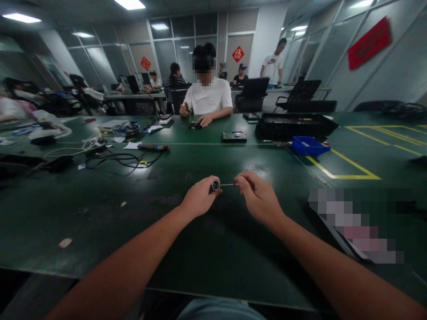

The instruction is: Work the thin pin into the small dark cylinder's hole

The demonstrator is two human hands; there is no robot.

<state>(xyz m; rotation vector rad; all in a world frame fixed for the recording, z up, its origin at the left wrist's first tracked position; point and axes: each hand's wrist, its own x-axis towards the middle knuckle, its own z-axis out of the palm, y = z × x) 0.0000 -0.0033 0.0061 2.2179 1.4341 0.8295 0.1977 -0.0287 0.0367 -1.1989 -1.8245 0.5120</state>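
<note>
My left hand (199,198) is closed in a fist around a small dark cylindrical tool handle (215,185), whose round end faces the camera. A thin metal bit (227,184) sticks out from it to the right. My right hand (259,197) pinches the far end of that bit between thumb and fingertips. Both hands hover just above the green table (133,222), near its middle, close to each other.
A person in a white shirt (208,98) sits across the table handling small parts. A circuit board (234,136), a black case (295,126), a blue tray (308,146), tangled cables (123,159) and a blurred patch (360,226) lie around. Other people work behind.
</note>
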